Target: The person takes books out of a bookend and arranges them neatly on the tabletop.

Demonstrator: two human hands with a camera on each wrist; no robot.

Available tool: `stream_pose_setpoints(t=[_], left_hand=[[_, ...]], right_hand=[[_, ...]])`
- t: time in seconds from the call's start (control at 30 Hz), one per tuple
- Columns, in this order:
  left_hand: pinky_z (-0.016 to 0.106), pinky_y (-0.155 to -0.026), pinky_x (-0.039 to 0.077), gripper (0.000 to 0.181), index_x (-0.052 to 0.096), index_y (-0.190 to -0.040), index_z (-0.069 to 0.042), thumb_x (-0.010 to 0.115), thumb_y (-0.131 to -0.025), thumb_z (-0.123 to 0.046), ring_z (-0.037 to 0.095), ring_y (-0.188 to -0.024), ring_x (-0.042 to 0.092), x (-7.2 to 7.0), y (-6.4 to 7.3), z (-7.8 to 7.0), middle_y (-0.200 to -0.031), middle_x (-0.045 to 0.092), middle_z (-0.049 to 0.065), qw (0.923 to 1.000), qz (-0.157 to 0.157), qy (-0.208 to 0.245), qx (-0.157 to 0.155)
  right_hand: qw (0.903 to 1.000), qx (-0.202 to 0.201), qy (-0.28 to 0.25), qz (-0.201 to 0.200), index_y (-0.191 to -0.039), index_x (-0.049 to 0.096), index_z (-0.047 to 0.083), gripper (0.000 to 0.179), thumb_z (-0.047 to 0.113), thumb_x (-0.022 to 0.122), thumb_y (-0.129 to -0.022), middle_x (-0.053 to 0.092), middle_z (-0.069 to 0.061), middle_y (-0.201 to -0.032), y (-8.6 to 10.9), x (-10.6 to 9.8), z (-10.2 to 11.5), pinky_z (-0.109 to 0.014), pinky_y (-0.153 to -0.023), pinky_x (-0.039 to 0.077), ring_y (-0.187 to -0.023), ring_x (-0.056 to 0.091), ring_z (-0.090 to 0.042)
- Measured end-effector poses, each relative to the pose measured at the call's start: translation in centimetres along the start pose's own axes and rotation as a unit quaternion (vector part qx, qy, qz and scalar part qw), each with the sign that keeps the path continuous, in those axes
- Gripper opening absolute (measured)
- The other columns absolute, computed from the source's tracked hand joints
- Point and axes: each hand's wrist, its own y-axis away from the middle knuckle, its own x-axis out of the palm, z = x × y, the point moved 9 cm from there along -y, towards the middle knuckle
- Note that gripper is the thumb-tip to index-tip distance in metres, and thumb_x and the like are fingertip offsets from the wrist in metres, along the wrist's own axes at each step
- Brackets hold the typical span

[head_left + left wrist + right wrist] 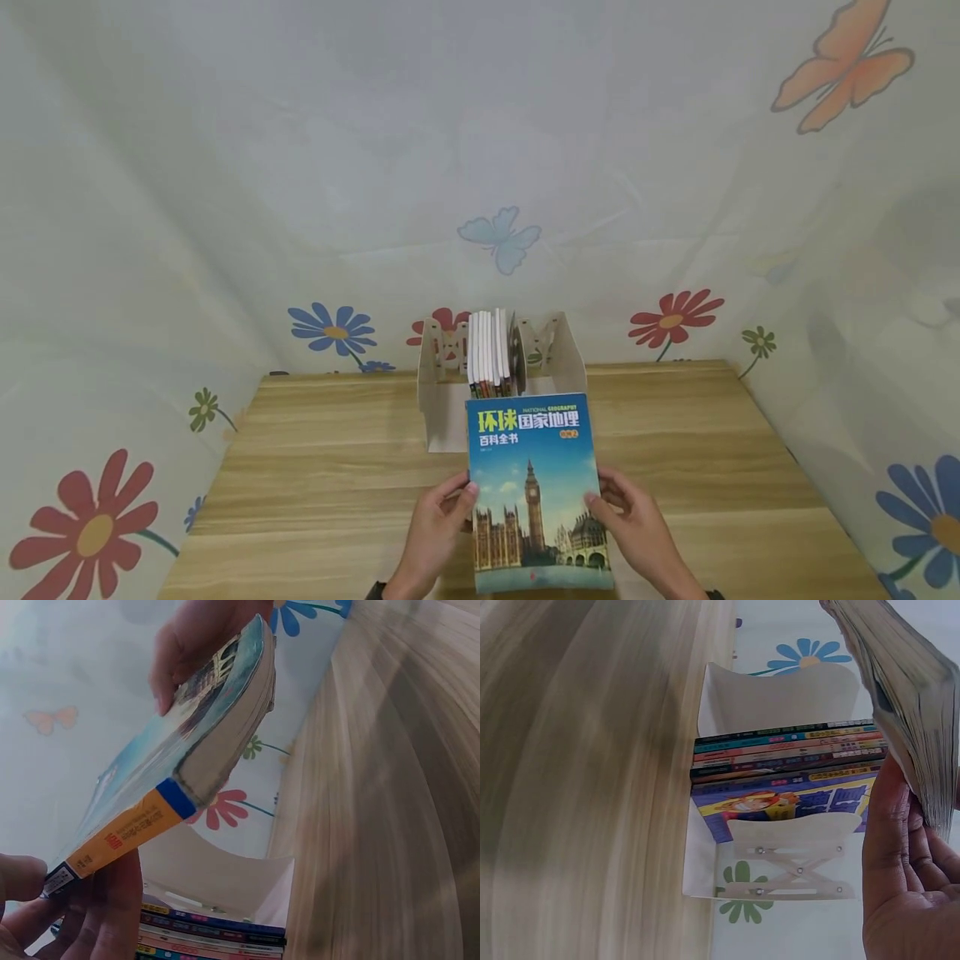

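Observation:
Both hands hold a thick paperback book with a clock tower on its blue cover, raised in front of a white bookend rack. My left hand grips the spine side, thumb on the cover and fingers beneath. On the opposite edge, my right hand pinches the page side the same way. The left wrist view shows the book's orange spine, and the right wrist view its page edges. Several thin books stand upright together in the rack, beyond the held book.
The rack's side panels stand up on either side of the thin books. Beneath everything lies a wood-grain table. Behind it hangs a pale cloth printed with flowers and butterflies.

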Motion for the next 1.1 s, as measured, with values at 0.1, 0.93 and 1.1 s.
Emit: stream_pose_setpoints(t=[0.1,0.93,1.1], left_hand=[[0.033,-0.067,0.055,0.046,0.053,-0.124,-0.003,0.056,-0.092,-0.035,0.019,-0.094,0.059,0.1,-0.2,0.5,-0.106,0.06,0.01,0.9999,0.002,-0.013,-0.003],[0.03,-0.069,0.055,0.042,0.053,-0.119,0.005,0.062,-0.089,-0.023,0.017,-0.086,0.061,0.1,-1.6,4.9,-0.094,0.059,0.008,0.9975,0.009,-0.07,-0.004],[0.032,-0.058,0.056,0.042,0.048,-0.123,0.008,0.061,-0.089,-0.013,0.019,-0.079,0.062,0.5,-1.6,5.5,-0.093,0.057,0.011,0.9985,0.022,-0.05,-0.001]], right_hand=[[0.9999,0.008,0.012,-0.006,-0.124,0.051,0.007,0.041,0.026,0.062,-0.089,0.058,-0.01,-0.107,0.0,0.0,-0.6,-0.036,-0.075,0.053,-0.091,0.057,-0.02],[0.9951,0.035,0.091,0.016,-0.124,0.051,0.002,0.045,0.026,0.063,-0.088,0.06,-0.006,-0.096,-1.0,0.5,-4.0,-0.037,-0.073,0.053,-0.093,0.059,-0.021],[0.9929,0.025,0.114,0.026,-0.123,0.052,0.001,0.043,0.025,0.062,-0.088,0.06,-0.004,-0.091,-1.3,0.6,-4.3,-0.033,-0.067,0.053,-0.085,0.059,-0.017]])
